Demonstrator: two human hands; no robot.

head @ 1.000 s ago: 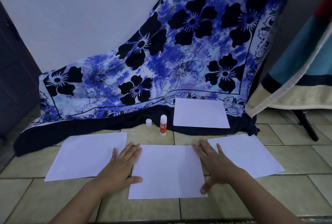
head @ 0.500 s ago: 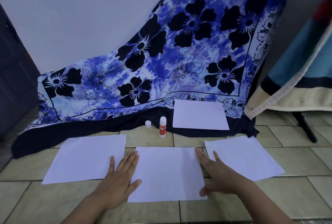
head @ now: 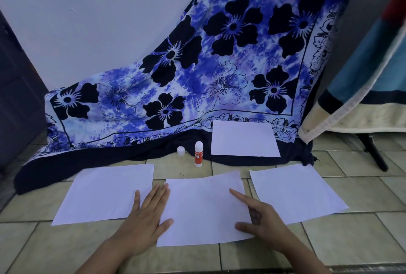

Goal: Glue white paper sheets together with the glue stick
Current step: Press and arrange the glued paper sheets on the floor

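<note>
Glue stick (head: pixel 198 154) stands upright just beyond middle sheet (head: pixel 202 210), between both hands. Left hand (head: pixel 145 219) grip flat, open on sheet; right hand (head: pixel 261 219) grip half-curled at edge, hold unclear.

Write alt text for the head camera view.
Two hands rest on the middle sheet of three white papers on a tiled floor, left hand flat at its left edge, right hand at its right edge. Behind are a glue stick, a cap and a fourth sheet on floral cloth.
</note>
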